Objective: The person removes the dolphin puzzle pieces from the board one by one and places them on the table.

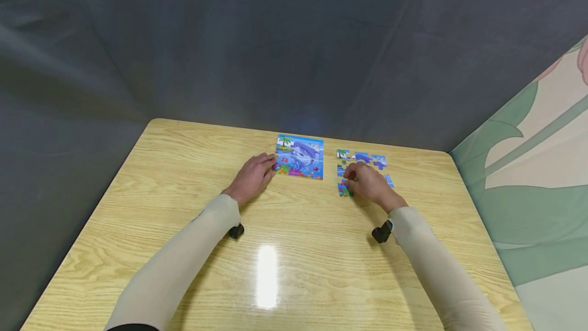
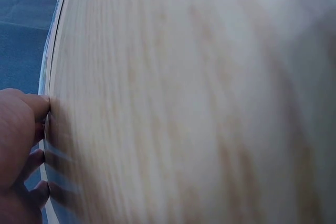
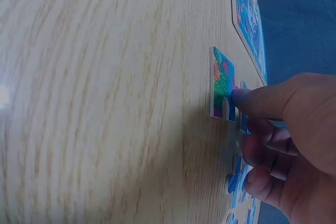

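A square dolphin picture puzzle (image 1: pixel 300 155) lies flat near the far edge of the table. At its left side is my left hand (image 1: pixel 251 178), fingertips touching its edge; in the left wrist view, the thumb (image 2: pixel 39 105) and bent fingers come down at the table surface. To the right lie several loose jigsaw pieces with parts of a similar picture. My right hand (image 1: pixel 367 183) is over them and hides some. In the right wrist view, its thumb tip (image 3: pixel 242 98) touches or nearly touches a green and pink corner piece (image 3: pixel 220 90), the other fingers loosely bent.
The wooden table (image 1: pixel 294 229) reaches a dark cloth (image 1: pixel 285 50) at its far side. A patterned curtain (image 1: pixel 537 178) hangs beside the right edge. Around the right hand are dolphin pieces (image 1: pixel 363 157) and a light blue piece (image 1: pixel 389 181).
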Action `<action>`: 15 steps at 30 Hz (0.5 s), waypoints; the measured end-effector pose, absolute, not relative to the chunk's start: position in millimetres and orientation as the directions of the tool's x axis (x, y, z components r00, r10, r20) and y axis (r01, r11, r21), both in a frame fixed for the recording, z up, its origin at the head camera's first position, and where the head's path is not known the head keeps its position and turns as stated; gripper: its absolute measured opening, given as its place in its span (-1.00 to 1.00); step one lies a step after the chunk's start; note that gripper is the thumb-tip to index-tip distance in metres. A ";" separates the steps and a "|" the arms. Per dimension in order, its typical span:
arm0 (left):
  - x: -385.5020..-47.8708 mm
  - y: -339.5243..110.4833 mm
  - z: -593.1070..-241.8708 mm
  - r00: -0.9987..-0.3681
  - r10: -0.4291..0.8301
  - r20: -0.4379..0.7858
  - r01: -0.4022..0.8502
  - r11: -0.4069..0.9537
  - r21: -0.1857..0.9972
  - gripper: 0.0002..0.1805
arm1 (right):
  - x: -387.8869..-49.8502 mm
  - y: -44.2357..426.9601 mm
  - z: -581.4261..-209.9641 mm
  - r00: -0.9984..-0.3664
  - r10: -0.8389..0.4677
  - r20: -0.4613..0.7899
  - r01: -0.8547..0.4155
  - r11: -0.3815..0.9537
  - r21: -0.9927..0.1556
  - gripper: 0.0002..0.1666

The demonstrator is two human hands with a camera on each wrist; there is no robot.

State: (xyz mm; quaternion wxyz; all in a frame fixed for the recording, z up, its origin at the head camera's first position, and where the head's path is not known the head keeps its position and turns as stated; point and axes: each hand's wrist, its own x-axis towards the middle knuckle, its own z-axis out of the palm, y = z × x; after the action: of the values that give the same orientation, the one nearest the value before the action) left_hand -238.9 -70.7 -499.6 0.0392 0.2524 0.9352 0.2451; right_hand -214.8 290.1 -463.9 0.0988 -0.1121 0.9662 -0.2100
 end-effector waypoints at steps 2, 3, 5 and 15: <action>-238.8 -70.8 -499.2 -0.870 0.491 0.050 0.452 0.752 0.480 -0.45 | -214.6 290.1 -463.6 -0.957 -0.256 -0.138 -0.176 0.888 -0.424 -0.88; -238.6 -70.8 -499.0 -0.870 0.490 0.049 0.451 0.753 0.480 -0.45 | -214.6 290.3 -463.7 -0.957 -0.256 -0.137 -0.177 0.889 -0.422 -0.88; -238.4 -70.7 -498.5 -0.871 0.489 0.045 0.449 0.754 0.479 -0.44 | -214.7 290.8 -463.8 -0.958 -0.254 -0.136 -0.176 0.890 -0.420 -0.89; -236.9 -71.2 -498.0 -0.868 0.494 0.052 0.454 0.748 0.484 -0.45 | -213.3 286.2 -462.9 -0.963 -0.243 -0.117 -0.173 0.891 -0.420 -0.88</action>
State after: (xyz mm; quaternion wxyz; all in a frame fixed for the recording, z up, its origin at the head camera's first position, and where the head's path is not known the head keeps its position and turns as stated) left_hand -236.9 -71.2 -498.0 0.0398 0.2537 0.9341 0.2481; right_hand -213.3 286.2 -462.9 0.0835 -0.1074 0.9687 -0.2076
